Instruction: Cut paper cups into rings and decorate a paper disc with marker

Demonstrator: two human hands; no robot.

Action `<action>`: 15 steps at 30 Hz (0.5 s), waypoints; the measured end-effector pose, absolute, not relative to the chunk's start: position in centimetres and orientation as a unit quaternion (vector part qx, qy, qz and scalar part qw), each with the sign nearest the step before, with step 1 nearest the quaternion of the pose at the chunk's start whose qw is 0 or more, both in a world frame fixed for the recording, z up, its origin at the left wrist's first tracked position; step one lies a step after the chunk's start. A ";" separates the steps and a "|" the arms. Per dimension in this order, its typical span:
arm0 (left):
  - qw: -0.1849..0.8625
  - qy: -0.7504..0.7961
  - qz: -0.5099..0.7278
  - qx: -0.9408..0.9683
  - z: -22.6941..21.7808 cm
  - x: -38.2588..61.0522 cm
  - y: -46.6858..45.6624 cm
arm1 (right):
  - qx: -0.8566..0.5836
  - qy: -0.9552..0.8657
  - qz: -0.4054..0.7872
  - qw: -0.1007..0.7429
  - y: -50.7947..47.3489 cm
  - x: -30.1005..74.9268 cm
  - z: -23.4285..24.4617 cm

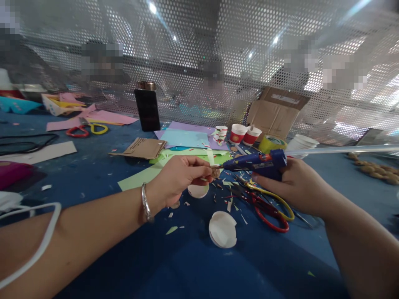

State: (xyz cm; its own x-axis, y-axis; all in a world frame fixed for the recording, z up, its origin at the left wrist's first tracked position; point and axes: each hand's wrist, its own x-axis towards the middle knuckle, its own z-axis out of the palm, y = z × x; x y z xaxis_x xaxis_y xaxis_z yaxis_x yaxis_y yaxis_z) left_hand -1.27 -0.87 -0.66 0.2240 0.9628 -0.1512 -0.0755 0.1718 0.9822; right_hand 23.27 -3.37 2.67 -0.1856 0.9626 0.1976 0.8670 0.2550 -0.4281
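Observation:
My right hand [296,182] is wrapped round a blue hot glue gun [258,163] with a long clear glue stick [349,149] running out of its back. The gun's nozzle points left and meets my left hand [181,176], which is closed in a pinch on a small brownish piece [215,172], partly hidden by the fingers. Below my left hand lies a white round paper piece [198,190]. Nearer to me stands a cut white paper cup bottom [222,229]. Red-handled scissors [269,214] and a yellow-handled pair [285,203] lie below my right hand.
Paper scraps litter the blue table [140,257]. Behind are coloured paper sheets [183,138], folded cardboard [145,148], red-and-white paper cups [238,133], yellow tape [272,143], a cardboard box [271,116] and a phone [147,110]. A white cable [46,238] crosses my left forearm. People sit beyond the perforated screen [187,54].

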 end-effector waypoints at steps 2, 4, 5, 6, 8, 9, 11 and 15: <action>0.610 0.460 0.428 0.483 -0.7 -1.2 -0.9 | -0.619 -0.741 0.132 0.223 -3.4 23.4 2.7; 0.608 0.457 0.435 0.482 -0.8 -1.3 -0.9 | -0.615 -0.740 0.143 0.231 -3.3 23.7 2.9; 0.609 0.453 0.441 0.479 -0.9 -1.3 -0.8 | -0.608 -0.742 0.149 0.240 -3.2 23.9 3.0; 0.611 0.449 0.447 0.475 -1.0 -1.3 -0.8 | -0.601 -0.743 0.157 0.247 -3.1 24.1 3.1; 0.618 0.435 0.463 0.463 -1.2 -1.4 -0.6 | -0.608 -0.732 0.179 0.251 -2.9 24.6 3.3; 0.624 0.425 0.472 0.456 -1.3 -1.5 -0.6 | -0.621 -0.719 0.195 0.243 -2.8 24.8 3.4; 0.634 0.405 0.488 0.442 -1.3 -1.5 -0.6 | -0.645 -0.687 0.233 0.240 -2.5 25.5 3.6; 0.641 0.391 0.508 0.423 -1.1 -1.5 -0.7 | -0.667 -0.630 0.279 0.283 -1.3 27.7 3.2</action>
